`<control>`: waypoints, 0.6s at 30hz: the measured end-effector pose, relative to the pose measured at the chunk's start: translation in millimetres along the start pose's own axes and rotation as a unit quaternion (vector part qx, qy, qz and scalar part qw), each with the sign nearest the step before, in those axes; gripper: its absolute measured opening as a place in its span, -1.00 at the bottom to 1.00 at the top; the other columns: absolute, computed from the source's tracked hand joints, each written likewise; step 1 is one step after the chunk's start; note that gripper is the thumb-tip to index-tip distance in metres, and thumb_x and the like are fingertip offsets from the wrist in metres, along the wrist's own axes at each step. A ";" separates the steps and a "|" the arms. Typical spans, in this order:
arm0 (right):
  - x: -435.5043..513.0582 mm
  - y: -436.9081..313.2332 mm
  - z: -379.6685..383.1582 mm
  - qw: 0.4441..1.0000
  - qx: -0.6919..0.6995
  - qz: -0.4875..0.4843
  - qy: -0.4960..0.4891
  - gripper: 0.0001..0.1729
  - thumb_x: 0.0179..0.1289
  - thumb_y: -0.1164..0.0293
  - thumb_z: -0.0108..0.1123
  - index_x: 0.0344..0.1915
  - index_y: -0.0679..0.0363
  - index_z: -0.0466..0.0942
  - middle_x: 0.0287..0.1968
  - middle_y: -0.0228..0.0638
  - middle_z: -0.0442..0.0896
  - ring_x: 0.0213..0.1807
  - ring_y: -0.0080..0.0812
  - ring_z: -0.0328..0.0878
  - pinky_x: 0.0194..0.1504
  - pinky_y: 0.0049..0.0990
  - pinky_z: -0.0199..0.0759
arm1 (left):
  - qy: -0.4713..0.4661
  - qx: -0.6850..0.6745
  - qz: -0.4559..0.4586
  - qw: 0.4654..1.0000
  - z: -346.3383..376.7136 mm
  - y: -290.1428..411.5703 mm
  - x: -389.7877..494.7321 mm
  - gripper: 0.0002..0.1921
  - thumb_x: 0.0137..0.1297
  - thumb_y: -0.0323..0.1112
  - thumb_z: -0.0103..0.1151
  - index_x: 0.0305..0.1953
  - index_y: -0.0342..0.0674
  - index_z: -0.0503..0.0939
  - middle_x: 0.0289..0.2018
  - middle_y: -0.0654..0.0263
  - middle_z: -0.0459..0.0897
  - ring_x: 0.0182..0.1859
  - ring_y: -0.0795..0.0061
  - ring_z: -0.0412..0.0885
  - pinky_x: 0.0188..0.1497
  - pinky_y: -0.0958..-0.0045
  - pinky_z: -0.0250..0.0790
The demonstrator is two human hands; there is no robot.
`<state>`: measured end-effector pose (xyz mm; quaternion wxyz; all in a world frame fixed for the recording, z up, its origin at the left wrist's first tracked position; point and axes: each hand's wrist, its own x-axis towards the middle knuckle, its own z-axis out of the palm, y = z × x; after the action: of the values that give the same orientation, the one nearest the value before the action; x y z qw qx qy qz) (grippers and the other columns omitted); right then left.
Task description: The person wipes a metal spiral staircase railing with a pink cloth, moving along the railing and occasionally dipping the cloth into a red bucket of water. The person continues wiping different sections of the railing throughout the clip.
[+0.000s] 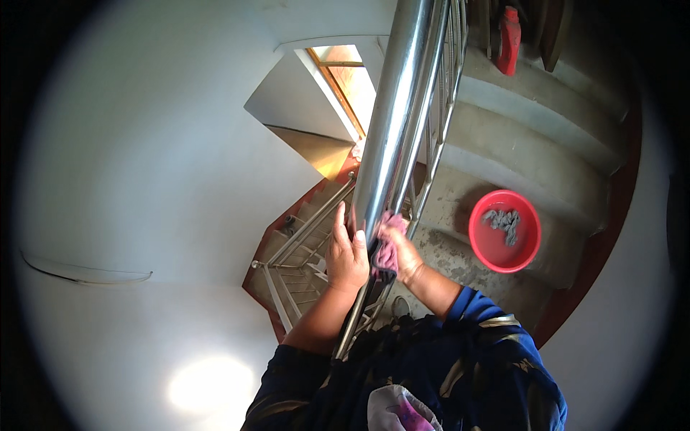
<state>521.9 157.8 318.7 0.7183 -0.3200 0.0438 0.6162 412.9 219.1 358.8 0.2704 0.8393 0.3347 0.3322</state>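
Note:
A polished metal stair handrail (389,124) runs from the top of the view down to my body. Against its left side rests my left hand (347,258), fingers apart and holding nothing. My right hand (401,250) grips a pink cloth (387,254) with a dark edge, pressed to the rail's right side. The cloth is slightly blurred, and part of it hides behind my fingers. To the right, a red plastic basin (532,257) stands on a step with water and a crumpled grey cloth (504,223) in it.
Concrete steps (528,132) climb on the right, with a red bottle (509,40) on one of them. Thinner metal rails and balusters (439,124) stand beside the handrail. Left of it, a lower flight with its own railing (310,223) drops away. A white wall (161,161) fills the left.

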 end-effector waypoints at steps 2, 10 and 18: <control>5.0 -37.2 10.1 0.995 -0.040 -0.095 0.006 -0.56 0.37 0.10 0.16 0.08 0.15 0.45 -0.22 -0.32 0.64 -0.61 -0.54 0.57 -0.66 -0.62 0.45 | 0.000 0.021 0.013 1.000 -0.1 -0.2 0.2 -0.35 0.54 0.00 -0.14 0.44 -0.35 0.15 0.28 -0.18 0.40 0.27 -0.18 0.43 0.32 0.03 0.28; 12.4 -161.7 77.8 0.509 -0.547 -0.658 0.090 -0.21 -0.18 0.50 0.44 0.21 0.01 0.51 0.29 0.05 0.34 0.36 0.17 0.25 0.42 -0.13 0.16 | -0.005 0.081 -0.003 0.997 4.1 9.3 0.8 -0.20 0.22 -0.10 0.31 0.38 -0.32 0.20 0.16 -0.14 0.48 0.16 -0.15 0.51 0.21 0.01 0.39; -12.1 -142.3 94.0 0.197 -0.786 -0.553 -0.195 -0.35 -0.25 0.23 0.53 0.01 -0.12 0.62 0.17 -0.18 0.50 0.24 -0.04 0.44 0.37 0.05 0.18 | -0.012 0.082 -0.023 0.996 7.1 12.0 3.8 -0.14 0.09 -0.14 0.40 0.37 -0.28 0.20 0.09 -0.11 0.51 0.11 -0.14 0.53 0.12 0.01 0.45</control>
<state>617.9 190.7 456.3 0.2391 -0.5312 -0.7929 -0.1790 424.8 212.8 363.8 0.2122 0.8546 0.3769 0.2873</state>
